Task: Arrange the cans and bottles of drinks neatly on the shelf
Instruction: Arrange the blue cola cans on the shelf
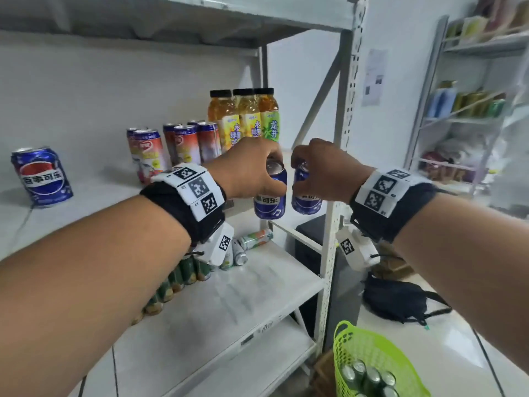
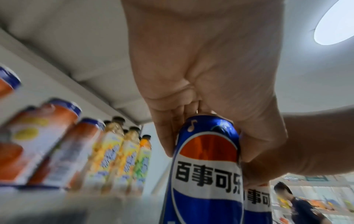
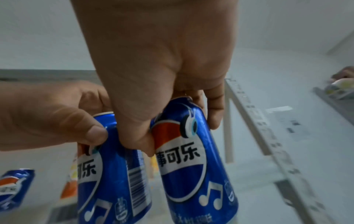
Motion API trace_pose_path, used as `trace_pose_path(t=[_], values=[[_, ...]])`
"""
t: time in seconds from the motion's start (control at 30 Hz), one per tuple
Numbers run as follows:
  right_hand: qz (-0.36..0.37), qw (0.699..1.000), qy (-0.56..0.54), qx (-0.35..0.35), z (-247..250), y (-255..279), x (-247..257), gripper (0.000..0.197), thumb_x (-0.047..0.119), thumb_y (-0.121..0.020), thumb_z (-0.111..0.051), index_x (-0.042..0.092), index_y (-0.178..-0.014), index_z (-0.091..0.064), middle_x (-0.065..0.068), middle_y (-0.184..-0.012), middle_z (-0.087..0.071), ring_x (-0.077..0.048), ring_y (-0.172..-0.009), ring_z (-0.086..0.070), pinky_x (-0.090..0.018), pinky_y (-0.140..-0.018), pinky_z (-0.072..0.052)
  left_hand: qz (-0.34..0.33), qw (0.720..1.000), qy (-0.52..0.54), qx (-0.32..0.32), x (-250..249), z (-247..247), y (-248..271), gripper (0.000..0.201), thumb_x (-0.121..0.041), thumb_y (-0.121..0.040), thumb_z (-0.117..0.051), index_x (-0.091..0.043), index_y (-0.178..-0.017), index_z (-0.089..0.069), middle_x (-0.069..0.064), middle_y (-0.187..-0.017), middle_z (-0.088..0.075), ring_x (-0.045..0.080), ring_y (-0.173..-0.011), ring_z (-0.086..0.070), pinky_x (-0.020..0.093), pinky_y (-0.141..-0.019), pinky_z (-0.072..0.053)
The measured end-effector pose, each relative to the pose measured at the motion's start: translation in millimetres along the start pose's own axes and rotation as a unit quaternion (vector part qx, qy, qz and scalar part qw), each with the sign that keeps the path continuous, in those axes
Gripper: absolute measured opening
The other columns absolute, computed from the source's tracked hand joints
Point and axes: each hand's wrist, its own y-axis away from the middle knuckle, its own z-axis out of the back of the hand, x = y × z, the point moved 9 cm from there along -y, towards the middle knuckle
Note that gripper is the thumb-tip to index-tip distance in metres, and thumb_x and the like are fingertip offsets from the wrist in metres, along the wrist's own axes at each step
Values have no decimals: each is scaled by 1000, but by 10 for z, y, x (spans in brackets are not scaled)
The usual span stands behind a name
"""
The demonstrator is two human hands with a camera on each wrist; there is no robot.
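**Two cola cans on their way to the shelf**

Each hand carries one blue cola can by its top. The left hand [image 1: 252, 167] curls its fingers round the rim of the left can [image 1: 270, 193]; the right hand [image 1: 320, 170] grips the right can [image 1: 305, 196] the same way. Both cans hang upright, close side by side, in the air at the front edge of the middle shelf [image 1: 86, 202], in front of the juice bottles [image 1: 246, 116].

To do this step well, I judge the cans should go down flat on their bases beside the lone cola can [image 1: 43, 176] standing at the left, labels facing out, one at a time so neither knocks the tall orange-and-white cans [image 1: 174, 144].

The cans are smooth, glossy metal cylinders and likely slippery under a top pinch. The bottles are clear plastic with dark caps and paper-like labels. The shelf board looks hard, pale and flat, so bases should sit steady.
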Motion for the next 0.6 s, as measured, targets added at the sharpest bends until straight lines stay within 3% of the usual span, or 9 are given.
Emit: trace_pose_path(t=[0.17,0.27,0.37,0.47,0.53,0.6], values=[[-80,995,13,66,-557,397,-968,46,40,-75,-78,22,-116,-66,-2,-104,-50,-26,-95,-56,-40,-80,-56,-2,996,44,82,-161,-1212,-317,43,-35,-68,-87,-24,-106,-70,-10,-100,-69,9,-91,-67,26,-75,-57],[-111,988,0,109,-1101,625,-1593,46,46,-73,-74,23,-112,-66,0,-100,-50,-25,-90,-56,-34,-73,-49,8,988,64,140,-151,-2129,-509,39,-35,-68,-87,-26,-101,-69,-10,-98,-71,10,-89,-69,30,-75,-61],[-129,980,-18,152,-1779,860,-2227,38,35,-76,-78,22,-109,-67,2,-97,-50,-26,-92,-58,-32,-74,-44,19,977,66,200,-102,-3102,-663,41,-31,-69,-88,-23,-105,-69,-7,-100,-71,13,-89,-69,35,-78,-63],[-169,959,-50,222,-2579,1115,-2903,39,33,-75,-80,20,-110,-67,-7,-103,-53,-33,-95,-61,-38,-82,-54,27,967,60,245,-61,-4123,-812,41,-29,-68,-88,-17,-102,-68,-6,-92,-67,18,-85,-66,28,-69,-55],[-196,943,-60,260,-3036,1300,-3312,40,32,-74,-81,20,-110,-66,-11,-107,-54,-36,-96,-61,-41,-86,-55,32,959,59,274,-48,-4745,-856,42,-28,-68,-88,-16,-102,-66,-12,-87,-60,17,-85,-63,20,-64,-45],[-211,929,-70,295,-3528,1504,-3723,45,32,-74,-82,19,-115,-67,-12,-112,-54,-36,-99,-61,-41,-89,-55,40,950,60,304,-4,-5426,-892,45,-27,-67,-91,-14,-102,-65,-13,-86,-56,17,-87,-58,21,-63,-38]])
